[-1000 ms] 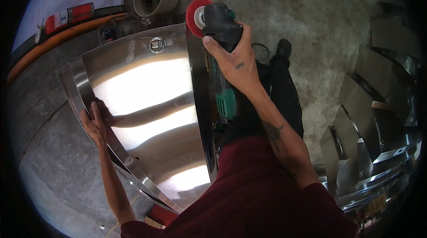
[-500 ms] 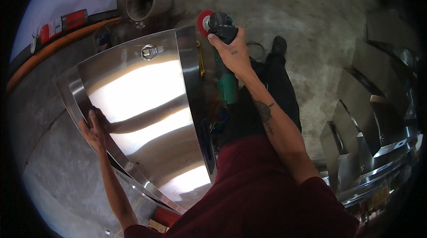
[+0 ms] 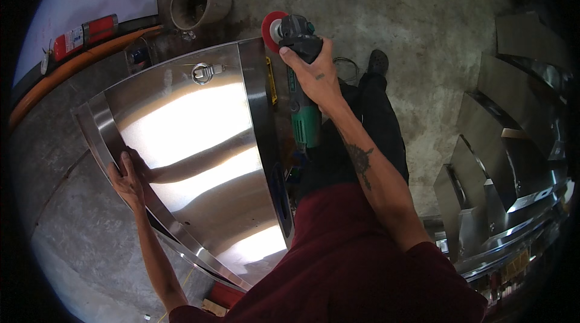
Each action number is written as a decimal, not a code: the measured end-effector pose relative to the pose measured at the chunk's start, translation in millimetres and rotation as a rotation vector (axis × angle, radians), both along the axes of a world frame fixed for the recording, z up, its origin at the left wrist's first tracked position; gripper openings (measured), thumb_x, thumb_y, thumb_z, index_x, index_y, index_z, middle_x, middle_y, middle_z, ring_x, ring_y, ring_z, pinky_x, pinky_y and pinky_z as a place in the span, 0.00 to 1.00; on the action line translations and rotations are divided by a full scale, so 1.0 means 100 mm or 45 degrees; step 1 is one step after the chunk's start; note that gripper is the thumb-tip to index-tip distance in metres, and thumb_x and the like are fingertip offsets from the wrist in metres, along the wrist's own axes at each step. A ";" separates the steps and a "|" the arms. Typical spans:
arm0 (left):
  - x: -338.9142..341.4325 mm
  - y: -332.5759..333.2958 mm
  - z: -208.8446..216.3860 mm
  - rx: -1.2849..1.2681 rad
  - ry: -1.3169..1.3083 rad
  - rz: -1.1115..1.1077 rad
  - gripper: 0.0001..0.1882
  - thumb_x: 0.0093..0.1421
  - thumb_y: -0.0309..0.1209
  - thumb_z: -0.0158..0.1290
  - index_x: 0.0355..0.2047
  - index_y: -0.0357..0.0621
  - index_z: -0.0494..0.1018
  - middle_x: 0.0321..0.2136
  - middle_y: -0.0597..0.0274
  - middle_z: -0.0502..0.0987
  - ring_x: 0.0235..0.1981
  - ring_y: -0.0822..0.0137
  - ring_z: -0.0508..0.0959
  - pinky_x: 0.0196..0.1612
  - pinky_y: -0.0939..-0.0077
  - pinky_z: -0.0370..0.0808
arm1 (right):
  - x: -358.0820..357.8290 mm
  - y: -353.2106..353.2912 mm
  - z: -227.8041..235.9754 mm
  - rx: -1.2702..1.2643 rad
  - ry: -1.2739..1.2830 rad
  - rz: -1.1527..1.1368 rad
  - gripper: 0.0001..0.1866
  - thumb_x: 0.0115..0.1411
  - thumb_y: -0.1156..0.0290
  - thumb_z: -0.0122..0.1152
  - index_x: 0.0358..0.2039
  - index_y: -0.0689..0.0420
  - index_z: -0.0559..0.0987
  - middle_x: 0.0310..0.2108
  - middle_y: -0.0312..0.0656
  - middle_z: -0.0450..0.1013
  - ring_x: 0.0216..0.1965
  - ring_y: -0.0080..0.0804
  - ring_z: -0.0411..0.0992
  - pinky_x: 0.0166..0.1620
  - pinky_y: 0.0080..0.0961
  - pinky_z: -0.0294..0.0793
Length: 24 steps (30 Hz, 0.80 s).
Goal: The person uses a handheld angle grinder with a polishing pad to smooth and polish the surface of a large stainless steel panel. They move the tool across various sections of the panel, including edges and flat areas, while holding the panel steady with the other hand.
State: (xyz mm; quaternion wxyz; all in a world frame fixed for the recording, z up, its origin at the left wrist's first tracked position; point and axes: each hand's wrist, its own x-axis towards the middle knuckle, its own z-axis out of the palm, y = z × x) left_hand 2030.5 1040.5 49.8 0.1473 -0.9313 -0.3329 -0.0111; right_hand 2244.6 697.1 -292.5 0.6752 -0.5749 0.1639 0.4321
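Left of the maroon shirt (image 3: 350, 244) lies a shiny metal panel (image 3: 205, 211); the left hand (image 3: 127, 183) grips its left rim (image 3: 107, 122), thumb (image 3: 125, 161) on top. Near the panel's far right corner (image 3: 250, 49), the right hand (image 3: 318, 77) clasps a green-and-black angle grinder (image 3: 296, 96), its red disc (image 3: 268, 32) just beside that corner, contact unclear.

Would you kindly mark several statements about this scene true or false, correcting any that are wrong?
1. The right hand holds a green-and-black angle grinder. True.
2. The left hand touches nothing. False: it is on the left side of a shiny, curved metal panel.
3. The grinder's round disc is blue. False: it is red, around a pale hub.
4. A round grey bucket is beyond the panel's far edge. True.
5. A ring-like metal fitting sits at the panel's near end. False: it is near the far edge.
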 end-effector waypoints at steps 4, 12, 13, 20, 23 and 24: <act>-0.02 0.06 -0.02 0.010 -0.003 -0.004 0.27 0.74 0.48 0.61 0.35 0.31 0.69 0.30 0.45 0.71 0.32 0.54 0.69 0.40 0.59 0.72 | 0.00 0.04 -0.02 -0.002 0.007 0.007 0.54 0.61 0.41 0.74 0.69 0.69 0.57 0.51 0.63 0.75 0.53 0.52 0.81 0.53 0.44 0.82; -0.04 0.14 -0.01 0.002 0.012 0.063 0.28 0.74 0.48 0.61 0.35 0.31 0.69 0.30 0.46 0.70 0.33 0.55 0.69 0.41 0.59 0.72 | 0.05 0.00 0.23 0.042 -0.110 -0.023 0.50 0.64 0.44 0.73 0.67 0.68 0.58 0.51 0.64 0.75 0.49 0.52 0.82 0.51 0.44 0.83; -0.03 0.13 -0.01 -0.001 0.013 0.074 0.28 0.74 0.49 0.61 0.35 0.31 0.69 0.30 0.46 0.70 0.33 0.55 0.69 0.41 0.59 0.72 | 0.05 -0.01 0.27 0.062 -0.143 -0.036 0.49 0.64 0.44 0.73 0.67 0.68 0.58 0.50 0.63 0.75 0.49 0.51 0.82 0.51 0.43 0.83; 0.00 0.05 -0.03 0.052 0.028 0.046 0.28 0.74 0.47 0.61 0.33 0.31 0.68 0.29 0.50 0.68 0.32 0.57 0.67 0.41 0.61 0.71 | 0.05 -0.11 0.54 0.144 -0.211 -0.013 0.48 0.67 0.47 0.72 0.68 0.66 0.54 0.50 0.63 0.75 0.45 0.48 0.84 0.47 0.41 0.85; 0.02 0.04 -0.04 -0.009 -0.022 0.025 0.28 0.73 0.47 0.62 0.31 0.33 0.65 0.28 0.54 0.64 0.32 0.59 0.65 0.39 0.62 0.69 | 0.05 -0.13 0.60 0.203 -0.242 -0.034 0.47 0.68 0.48 0.71 0.68 0.65 0.53 0.49 0.63 0.75 0.43 0.47 0.84 0.44 0.39 0.86; 0.02 0.04 -0.04 -0.031 -0.029 0.038 0.29 0.74 0.46 0.62 0.30 0.33 0.65 0.27 0.55 0.63 0.32 0.59 0.65 0.39 0.62 0.69 | 0.05 -0.12 0.62 0.223 -0.256 -0.045 0.47 0.68 0.49 0.71 0.68 0.65 0.53 0.48 0.64 0.75 0.42 0.47 0.84 0.43 0.39 0.86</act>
